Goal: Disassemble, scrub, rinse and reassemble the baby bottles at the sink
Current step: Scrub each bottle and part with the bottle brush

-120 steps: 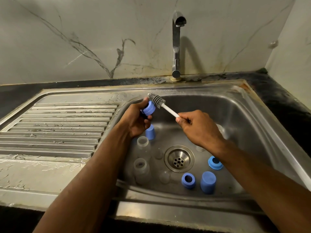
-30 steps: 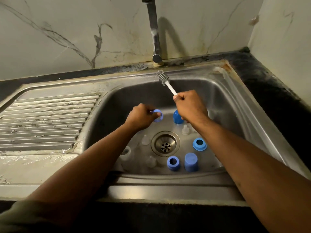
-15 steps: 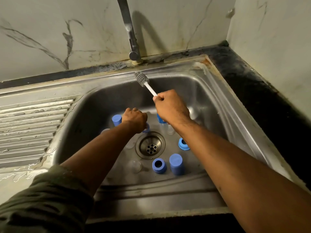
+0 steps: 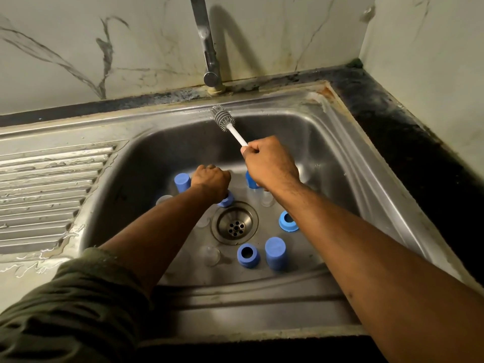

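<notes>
Down inside the steel sink basin (image 4: pixel 327 142), my left hand (image 4: pixel 210 180) is low near the floor, knuckles up and fingers curled under. A blue collar ring (image 4: pixel 226 200) shows just below the hand, at the rim of the drain (image 4: pixel 235 223); it lies right against my hidden fingertips, but I cannot tell whether they grip it or only touch it. Just left of that hand a blue cap (image 4: pixel 182 182) stands upright, apart from my fingers.

My right hand (image 4: pixel 269 161) is higher, with the fingers wrapped in a fist round the white handle of a bottle brush (image 4: pixel 227 124). Its grey bristle head points up and away from me toward the back rim of the sink, below the tap (image 4: pixel 208 48). Another blue piece (image 4: pixel 250 180) peeks out under this hand, mostly hidden.

Other loose parts rest on the basin floor: a blue ring (image 4: pixel 288 221) right of the drain, a second blue ring (image 4: pixel 248 255) and a blue cap (image 4: pixel 275 253) side by side on the near side, and a clear teat (image 4: pixel 210 255) just left of them. More clear pieces lie near my left forearm, too faint to name. A ribbed draining board (image 4: pixel 49 189) is on the left, wet with puddles. A dark green sleeve (image 4: pixel 70 310) covers my left upper arm
</notes>
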